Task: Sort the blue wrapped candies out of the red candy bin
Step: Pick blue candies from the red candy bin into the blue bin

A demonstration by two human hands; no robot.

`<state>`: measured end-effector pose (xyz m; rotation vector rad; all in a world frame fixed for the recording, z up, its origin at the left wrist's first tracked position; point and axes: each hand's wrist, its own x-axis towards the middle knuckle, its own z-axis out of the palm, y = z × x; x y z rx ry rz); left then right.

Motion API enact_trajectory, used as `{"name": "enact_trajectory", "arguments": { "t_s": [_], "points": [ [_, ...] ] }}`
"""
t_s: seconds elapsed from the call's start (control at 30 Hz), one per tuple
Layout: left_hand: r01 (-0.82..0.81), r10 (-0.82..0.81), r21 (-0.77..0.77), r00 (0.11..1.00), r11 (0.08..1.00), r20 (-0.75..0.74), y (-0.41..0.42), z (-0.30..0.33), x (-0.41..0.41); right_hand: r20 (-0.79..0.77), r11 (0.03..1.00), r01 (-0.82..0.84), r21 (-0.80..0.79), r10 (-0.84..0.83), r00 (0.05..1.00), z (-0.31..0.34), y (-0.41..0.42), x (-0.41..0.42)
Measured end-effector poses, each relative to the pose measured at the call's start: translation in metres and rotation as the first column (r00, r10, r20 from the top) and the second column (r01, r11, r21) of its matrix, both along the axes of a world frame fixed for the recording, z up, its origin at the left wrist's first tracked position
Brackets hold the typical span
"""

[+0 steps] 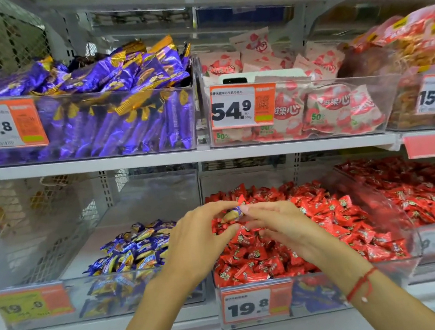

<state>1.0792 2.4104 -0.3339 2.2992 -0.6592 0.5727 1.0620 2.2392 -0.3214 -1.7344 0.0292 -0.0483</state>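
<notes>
Both forearms reach in from the near edge toward the red candy bin (318, 271); above its left half the left hand (198, 237) and right hand (280, 226) meet, their fingertips pinching one blue wrapped candy (233, 214) together, though it is not clear which hand bears it. To complete the step well, let one hand take a firm pinch on the wrapper, carry the candy clear of the bin's left wall, and release it low over the blue candy pile (133, 249) in the bin immediately left of the red candy bin, so nothing bounces back.
</notes>
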Motion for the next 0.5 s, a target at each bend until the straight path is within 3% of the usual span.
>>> {"name": "enact_trajectory", "arguments": {
  "t_s": [0.07,0.17,0.27,0.33,0.43,0.5],
  "points": [
    [-0.034,0.035,-0.015,0.998,0.999,0.048,-0.002,0.001,-0.001,-0.042,0.989,-0.030,0.144,0.037,0.998,0.002,0.004,-0.002],
    [-0.073,0.073,-0.106,0.997,0.992,-0.003,0.007,0.001,0.005,-0.041,0.991,-0.047,0.128,0.053,0.998,0.004,0.006,-0.002],
    [-0.165,0.143,-0.166,0.980,0.972,-0.136,0.029,-0.001,0.016,0.051,0.982,0.036,-0.184,-0.027,0.998,0.001,0.000,0.002],
    [-0.239,0.209,-0.172,0.962,0.956,-0.173,0.044,-0.006,0.021,0.145,0.894,0.108,-0.434,-0.049,0.988,-0.005,-0.007,0.006],
    [-0.355,0.323,-0.194,0.929,0.915,-0.178,0.060,-0.014,0.026,0.157,0.806,0.120,-0.579,-0.035,0.987,-0.011,-0.017,0.007],
    [-0.422,0.403,-0.107,0.901,0.900,-0.160,0.067,-0.020,0.029,0.218,0.707,0.202,-0.678,-0.069,0.974,-0.016,-0.023,0.004]
  ]
}}
